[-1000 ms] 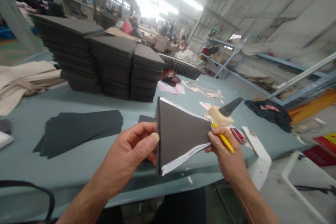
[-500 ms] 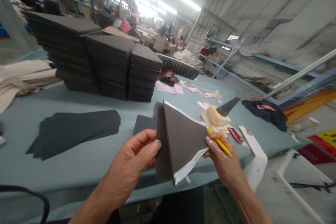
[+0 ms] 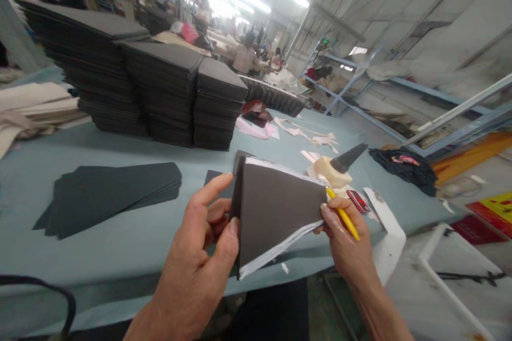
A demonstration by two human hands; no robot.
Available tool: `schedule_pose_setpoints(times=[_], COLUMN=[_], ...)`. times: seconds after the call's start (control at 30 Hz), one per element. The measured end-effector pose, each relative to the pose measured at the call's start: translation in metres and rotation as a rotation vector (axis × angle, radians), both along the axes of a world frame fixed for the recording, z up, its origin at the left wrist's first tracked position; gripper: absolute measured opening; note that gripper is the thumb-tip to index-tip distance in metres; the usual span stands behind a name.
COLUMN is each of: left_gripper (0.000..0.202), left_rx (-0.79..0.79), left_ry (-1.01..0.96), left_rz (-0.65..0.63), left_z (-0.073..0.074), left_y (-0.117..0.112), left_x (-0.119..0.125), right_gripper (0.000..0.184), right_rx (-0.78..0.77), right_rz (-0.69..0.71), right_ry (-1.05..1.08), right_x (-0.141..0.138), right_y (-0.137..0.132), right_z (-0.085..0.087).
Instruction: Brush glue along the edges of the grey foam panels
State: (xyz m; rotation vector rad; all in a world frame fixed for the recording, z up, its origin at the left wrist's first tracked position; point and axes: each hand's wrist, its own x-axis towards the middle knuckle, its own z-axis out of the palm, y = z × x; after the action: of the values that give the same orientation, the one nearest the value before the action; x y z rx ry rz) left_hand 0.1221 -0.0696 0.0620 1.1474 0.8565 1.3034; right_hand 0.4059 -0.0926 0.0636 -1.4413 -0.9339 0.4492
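Both hands hold up a small bundle of dark grey sheets (image 3: pixel 276 210) with white edges, above the near edge of the table. My left hand (image 3: pixel 206 240) grips the bundle's left side, thumb on the front face and index finger raised. My right hand (image 3: pixel 346 240) pinches the bundle's right corner and also holds a yellow pen (image 3: pixel 343 214) between its fingers. A loose fan of dark grey strips (image 3: pixel 108 194) lies on the table to the left of my hands.
Tall stacks of dark sheets (image 3: pixel 160 90) stand at the back of the blue-grey table (image 3: pixel 120 261). A glue bottle with a black cone tip (image 3: pixel 338 166), a red item (image 3: pixel 358 201), pink scraps (image 3: pixel 256 130) and beige fabric (image 3: pixel 32 109) lie around. Metal shelving (image 3: pixel 360 90) stands at right.
The bundle has been turned flatter toward me and closed up. My left hand shifted its grip, its index finger now lifted off the bundle. The view drifted slightly.
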Motion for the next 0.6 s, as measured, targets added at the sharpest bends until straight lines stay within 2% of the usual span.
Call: schedule_pose_setpoints(times=[0.1,0.2,0.27,0.33,0.43,0.5,0.6], left_gripper=[0.042,0.02,0.019,0.028,0.035,0.031,0.029], left_rx=[0.023,0.066,0.135,0.199,0.226,0.234,0.226], left_ry=[0.014,0.056,0.121,0.178,0.226,0.234,0.218], left_rz=[0.049,-0.023,-0.115,-0.216,-0.265,-0.253,-0.325], left_z=[0.006,0.023,0.033,0.039,0.037,0.031,0.02], left_y=[-0.001,0.003,0.006,0.006,0.002,-0.001,-0.005], left_x=[0.005,0.011,0.013,0.014,0.014,0.016,0.025], right_gripper=[0.048,0.05,0.05,0.05,0.051,0.051,0.052], right_rx=[-0.007,-0.016,-0.015,-0.013,-0.01,-0.014,-0.033], right_rz=[0.013,0.026,0.027,0.019,-0.006,-0.015,-0.016], right_ry=[0.081,0.154,0.168,0.145,0.073,0.039,0.017], right_x=[-0.001,0.002,0.005,0.009,0.016,0.02,0.025], right_y=[0.001,0.0,0.0,-0.001,-0.002,-0.004,-0.006], right_z=[-0.004,-0.006,-0.007,-0.008,-0.01,-0.011,-0.015])
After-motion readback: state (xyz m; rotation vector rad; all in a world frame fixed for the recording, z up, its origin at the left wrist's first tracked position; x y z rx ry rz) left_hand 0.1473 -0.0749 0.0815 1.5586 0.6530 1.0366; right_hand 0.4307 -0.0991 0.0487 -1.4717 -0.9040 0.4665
